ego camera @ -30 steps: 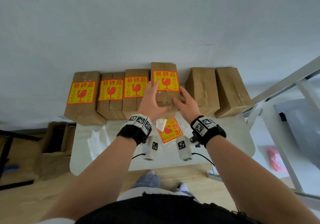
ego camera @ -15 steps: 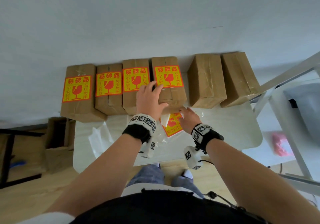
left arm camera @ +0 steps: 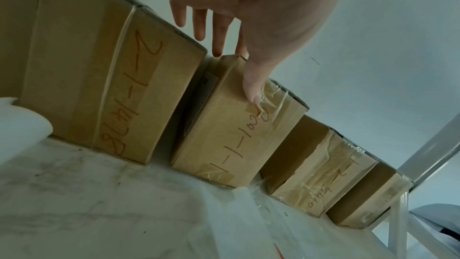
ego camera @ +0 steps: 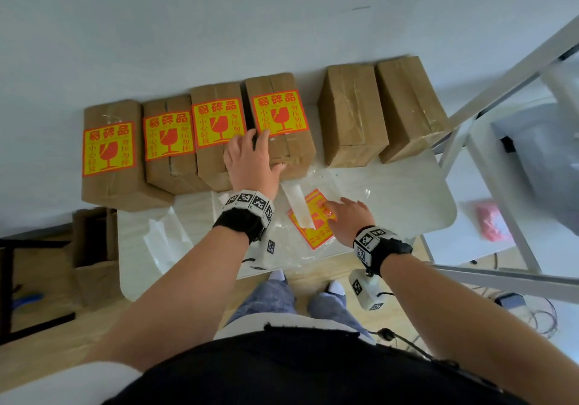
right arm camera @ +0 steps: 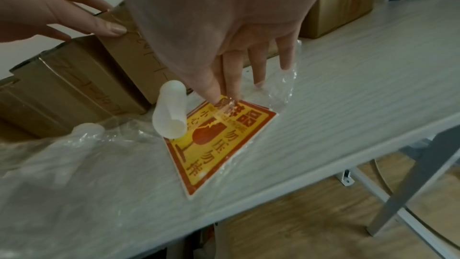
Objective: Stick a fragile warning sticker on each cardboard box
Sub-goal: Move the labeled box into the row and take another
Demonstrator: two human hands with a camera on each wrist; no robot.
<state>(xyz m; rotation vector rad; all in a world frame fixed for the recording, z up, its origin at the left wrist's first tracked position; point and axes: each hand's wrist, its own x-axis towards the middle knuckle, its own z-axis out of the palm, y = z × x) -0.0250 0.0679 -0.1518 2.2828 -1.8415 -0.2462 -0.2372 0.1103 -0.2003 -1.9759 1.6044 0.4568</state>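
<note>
Six cardboard boxes stand in a row at the table's back. The left boxes carry yellow-and-red fragile stickers, among them the fourth box with its sticker. The two right boxes are bare. My left hand rests on the fourth box's near end, fingers straight over the top, thumb against the front face. My right hand reaches down to the sticker stack inside a clear plastic bag. Its straight fingertips touch the top sticker's far corner.
A curled white backing strip lies on the stickers. More peeled backing paper sits at the left of the white table. A grey metal frame stands close on the right. A brown carton is on the floor at left.
My right hand left the fourth box and dropped to the sticker stack on the table. My left hand stayed on that box, sliding toward its near end.
</note>
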